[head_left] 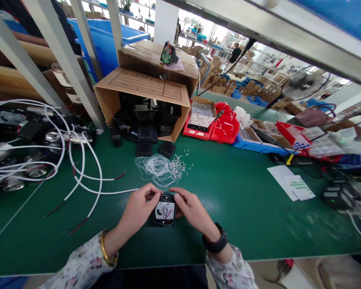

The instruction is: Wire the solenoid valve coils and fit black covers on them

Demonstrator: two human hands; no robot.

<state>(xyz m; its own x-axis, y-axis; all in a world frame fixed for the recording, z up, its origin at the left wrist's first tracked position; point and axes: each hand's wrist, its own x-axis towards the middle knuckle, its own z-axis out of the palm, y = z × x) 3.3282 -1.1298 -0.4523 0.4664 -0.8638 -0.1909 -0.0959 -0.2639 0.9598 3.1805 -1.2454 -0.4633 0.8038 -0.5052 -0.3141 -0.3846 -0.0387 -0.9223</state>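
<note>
A small black housing (164, 221) with a silvery inner plate and thin red wires lies on the green bench between my hands. My left hand (140, 206) is closed at its upper left edge, thumb and index finger pinched together; what sits between them is too small to make out. My right hand (192, 209) grips the housing's right side, thumb on the rim and fingers partly hidden. A tangle of clear thin cord (155, 165) and a pile of small screws (177, 167) lie just beyond. A white cable (117, 193) runs up to my left hand.
A tipped cardboard box (108, 96) holding black housings (144, 134) stands behind. Lamp units with white cables (52, 136) crowd the left. Red trays (198, 132), a blue tray (260, 147) and papers (291, 186) are to the right. A metal shelf beam (246, 28) crosses above.
</note>
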